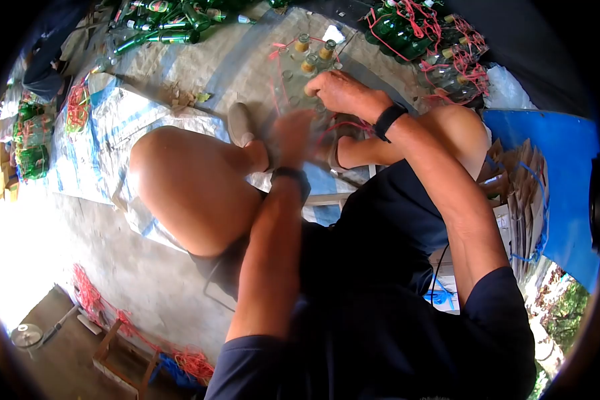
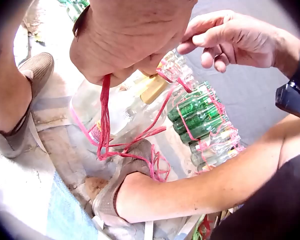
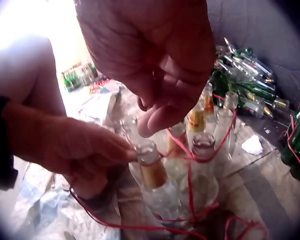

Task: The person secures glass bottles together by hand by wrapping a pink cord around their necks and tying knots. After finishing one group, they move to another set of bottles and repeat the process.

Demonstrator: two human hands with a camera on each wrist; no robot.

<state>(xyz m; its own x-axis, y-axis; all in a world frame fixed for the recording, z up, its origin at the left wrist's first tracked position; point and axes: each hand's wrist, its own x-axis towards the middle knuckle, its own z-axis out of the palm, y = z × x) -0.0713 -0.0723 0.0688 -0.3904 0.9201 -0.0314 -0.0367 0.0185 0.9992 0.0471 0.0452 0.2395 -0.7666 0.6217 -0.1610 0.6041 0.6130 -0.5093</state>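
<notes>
A bunch of clear glass bottles (image 1: 309,63) with gold neck labels stands upright between the feet, with red plastic string (image 3: 190,187) looped around the necks. In the left wrist view my left hand (image 2: 132,37) is curled over the bottles and grips red string (image 2: 105,112) that hangs from its fingers. The head view shows that left hand (image 1: 293,137) blurred, low beside the bunch. Just above the bottle tops is my right hand (image 1: 343,92). Its fingers are loosely bent, no string showing between them, and the thumb and forefinger come close to the left hand in the left wrist view.
Green bottles (image 1: 173,33) lie heaped at the far left. String-tied bundles of green bottles (image 1: 397,37) stand at the far right. A striped tarp (image 1: 133,107) covers the floor. Flattened cardboard (image 1: 520,193) leans by a blue panel (image 1: 567,173). Loose red string (image 1: 90,293) lies behind left.
</notes>
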